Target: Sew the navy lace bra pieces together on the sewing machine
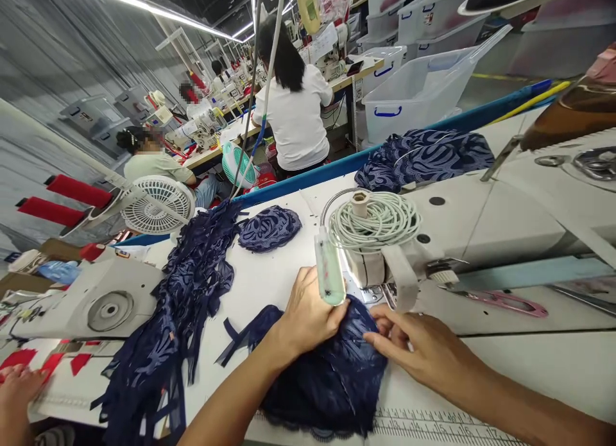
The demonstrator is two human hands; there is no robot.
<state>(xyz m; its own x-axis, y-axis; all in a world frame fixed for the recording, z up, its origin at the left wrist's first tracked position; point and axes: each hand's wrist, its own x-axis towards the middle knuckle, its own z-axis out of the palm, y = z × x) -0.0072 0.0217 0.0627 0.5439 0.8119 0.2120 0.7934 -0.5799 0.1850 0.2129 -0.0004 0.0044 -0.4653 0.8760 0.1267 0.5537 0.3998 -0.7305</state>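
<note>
A navy lace piece [332,382] lies on the white sewing table [269,285] in front of the sewing machine [481,228]. My left hand [308,314] rests on its upper left part, fingers curled down onto the fabric by the lit work lamp [330,273]. My right hand [414,346] presses the right edge of the lace, fingers bent and pinching it near the needle area, which the lamp and machine head hide.
A long heap of navy lace strips [183,305] trails down the table's left. A small lace piece [269,228] and a bigger pile [423,157] lie farther back. Pink snips [505,301] sit right. A fan [156,205], red thread cones [72,192], another person's hand [17,388], seated workers behind.
</note>
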